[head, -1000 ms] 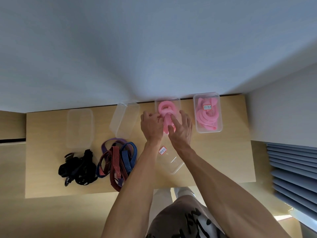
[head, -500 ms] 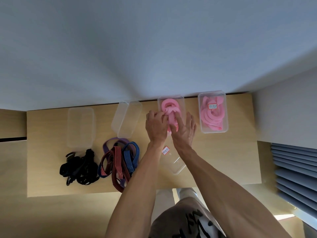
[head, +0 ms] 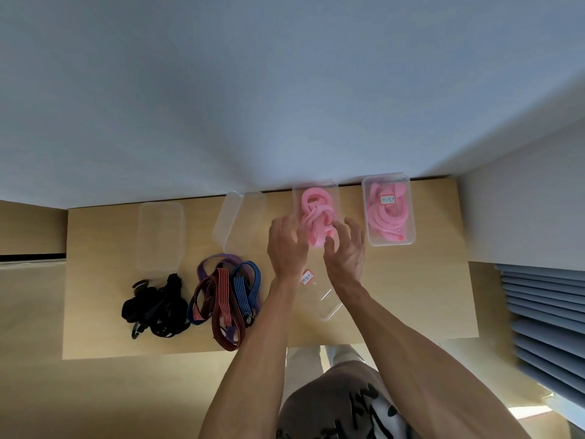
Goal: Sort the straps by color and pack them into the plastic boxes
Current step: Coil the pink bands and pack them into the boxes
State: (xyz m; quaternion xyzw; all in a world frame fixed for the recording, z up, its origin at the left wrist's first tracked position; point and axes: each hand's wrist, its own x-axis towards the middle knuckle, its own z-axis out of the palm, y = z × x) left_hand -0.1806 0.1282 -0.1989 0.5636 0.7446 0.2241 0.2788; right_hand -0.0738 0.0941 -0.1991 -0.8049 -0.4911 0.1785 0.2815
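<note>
- Broadly, the light wooden table [head: 411, 296] carries everything, with four clear plastic boxes in a row along its far edge.
- Near the table's front-left corner lies a tangled pile of black straps [head: 155, 307], not yet packed; just beside it, toward the middle of the front edge, sits a bunch of red, blue and purple striped straps [head: 226, 296], also loose.
- The clear box at the far-right corner [head: 388, 240] is lidded and labelled and holds pink straps [head: 384, 221]; that colour looks half done.
- The open clear box next to it [head: 316, 186] holds a second coil of pink straps [head: 315, 221], heaped above the rim.
- Two empty clear boxes [head: 160, 236] wait at the far-left part of the edge.
- The left hand [head: 286, 248] and right hand [head: 345, 251] hover at the open box's near end, fingers spread and relaxed, gripping nothing; contact with the pink coil is unclear.
- A clear labelled lid [head: 319, 299] lies under the wrists, likely next to go on.
</note>
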